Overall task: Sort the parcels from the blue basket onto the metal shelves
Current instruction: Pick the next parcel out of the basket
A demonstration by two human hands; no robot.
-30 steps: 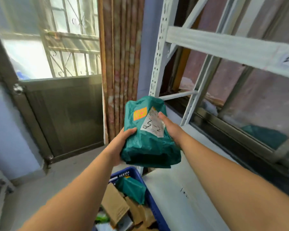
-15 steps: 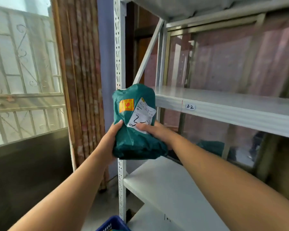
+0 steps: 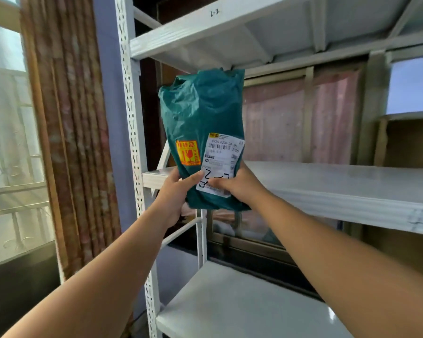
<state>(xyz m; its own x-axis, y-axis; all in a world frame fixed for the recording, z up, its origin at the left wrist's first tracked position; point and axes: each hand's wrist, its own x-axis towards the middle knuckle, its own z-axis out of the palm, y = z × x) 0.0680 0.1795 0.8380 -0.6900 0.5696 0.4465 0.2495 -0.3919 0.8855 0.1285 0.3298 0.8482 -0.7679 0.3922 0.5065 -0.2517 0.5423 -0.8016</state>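
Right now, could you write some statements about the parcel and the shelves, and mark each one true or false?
1. The left hand and the right hand both grip the green parcel near its lower end. True.
2. The parcel lies flat on a shelf. False: it is held upright in front of the middle shelf.
3. An orange sticker sits left of the white label. True.
4. The label is at the parcel's top end. False: it is on the lower half.
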